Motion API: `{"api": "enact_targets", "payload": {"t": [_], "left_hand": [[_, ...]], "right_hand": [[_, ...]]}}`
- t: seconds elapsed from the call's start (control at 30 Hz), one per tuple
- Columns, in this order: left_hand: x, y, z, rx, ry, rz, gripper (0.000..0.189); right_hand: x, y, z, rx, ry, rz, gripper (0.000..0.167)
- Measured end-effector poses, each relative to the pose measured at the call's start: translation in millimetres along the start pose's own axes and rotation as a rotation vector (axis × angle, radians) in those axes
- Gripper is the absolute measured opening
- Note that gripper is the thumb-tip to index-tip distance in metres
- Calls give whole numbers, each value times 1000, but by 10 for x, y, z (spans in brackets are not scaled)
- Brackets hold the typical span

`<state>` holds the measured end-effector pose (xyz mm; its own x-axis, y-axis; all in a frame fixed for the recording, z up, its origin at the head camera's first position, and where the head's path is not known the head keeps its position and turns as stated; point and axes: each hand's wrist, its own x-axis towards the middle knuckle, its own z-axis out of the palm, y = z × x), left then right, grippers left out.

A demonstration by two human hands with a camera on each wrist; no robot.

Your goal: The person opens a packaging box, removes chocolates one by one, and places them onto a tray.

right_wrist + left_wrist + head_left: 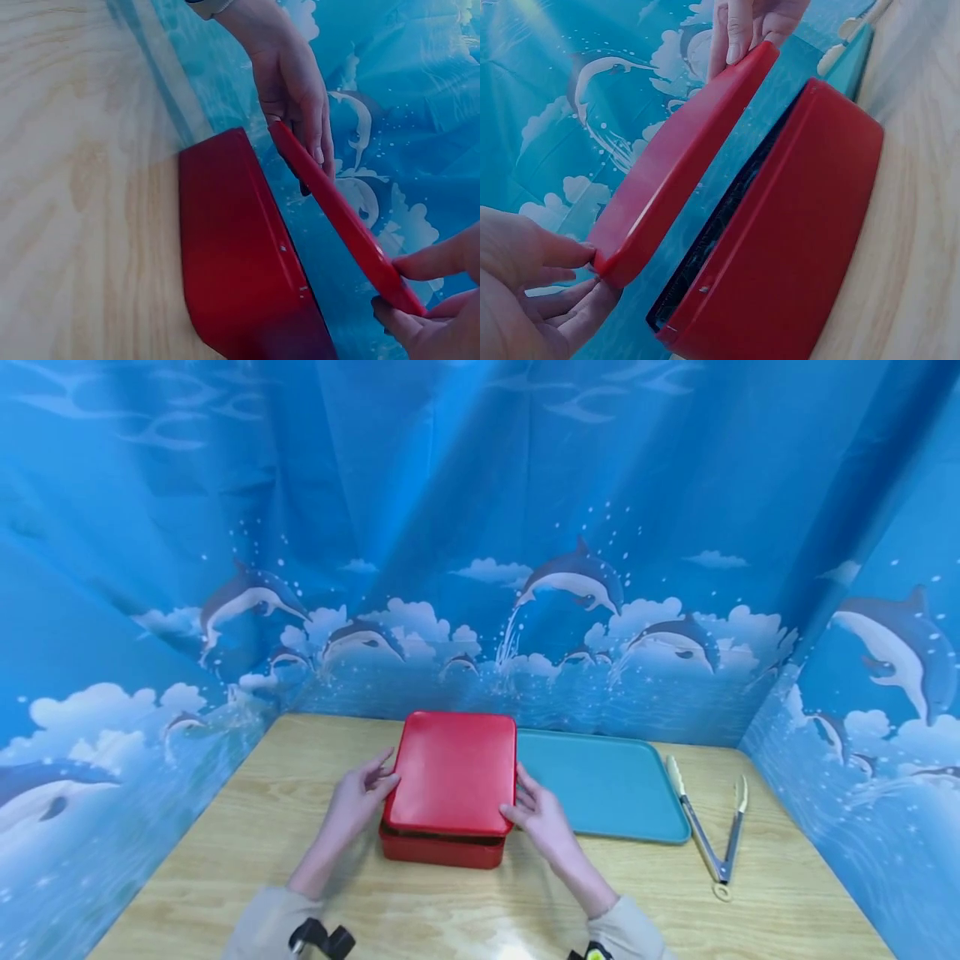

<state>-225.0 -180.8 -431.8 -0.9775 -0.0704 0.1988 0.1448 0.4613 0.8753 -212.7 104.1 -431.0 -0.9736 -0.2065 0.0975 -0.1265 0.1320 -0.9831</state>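
Observation:
A square red lid (454,772) is held between both hands just above a red box (442,852). My left hand (358,800) pinches the lid's left edge, thumb on top and fingers beneath. On the opposite edge, my right hand (542,817) grips it the same way. Both wrist views show a gap between the lid (682,157) and the box (787,232), so the two are apart. A dark inner rim shows at the box opening in the left wrist view; what lies inside cannot be made out.
To the right of the box, a teal tray (600,787) lies flat on the wooden table (247,852). Beyond it rest spread tongs (701,839) with pale tips. A blue dolphin-print curtain (420,527) hangs behind the table and along its sides.

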Motion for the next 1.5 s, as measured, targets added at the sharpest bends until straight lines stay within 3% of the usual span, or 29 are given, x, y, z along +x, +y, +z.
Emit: {"api": "enact_targets", "payload": {"t": [0.17, 0.33, 0.47, 0.57, 0.7, 0.93, 1.1, 1.33, 1.5], "left_hand": [[57, 13, 4, -29, 0, -14, 50], [89, 28, 6, -22, -2, -27, 50], [111, 18, 14, -85, -16, 17, 44], [126, 0, 18, -122, -24, 89, 41], [141, -22, 20, -82, -4, 162, 46], [149, -34, 24, -77, 45, 206, 50], [160, -23, 26, -71, 38, 220, 51], [159, -26, 31, -28, 24, 235, 47], [149, -16, 35, -10, 37, 238, 46]], "right_hand": [[22, -47, -45, 18, 23, 40, 75], [34, -54, -86, 47, 28, 30, 77], [46, -68, -117, 65, 32, 21, 75], [56, -79, -140, 66, 44, 12, 73], [66, -87, -165, 57, 54, 14, 72], [68, -131, -189, 48, 44, 46, 71], [70, -154, -206, 52, 47, 59, 70], [78, -137, -234, 18, 69, -35, 51], [103, -111, -255, -64, 93, -127, 50]]}}
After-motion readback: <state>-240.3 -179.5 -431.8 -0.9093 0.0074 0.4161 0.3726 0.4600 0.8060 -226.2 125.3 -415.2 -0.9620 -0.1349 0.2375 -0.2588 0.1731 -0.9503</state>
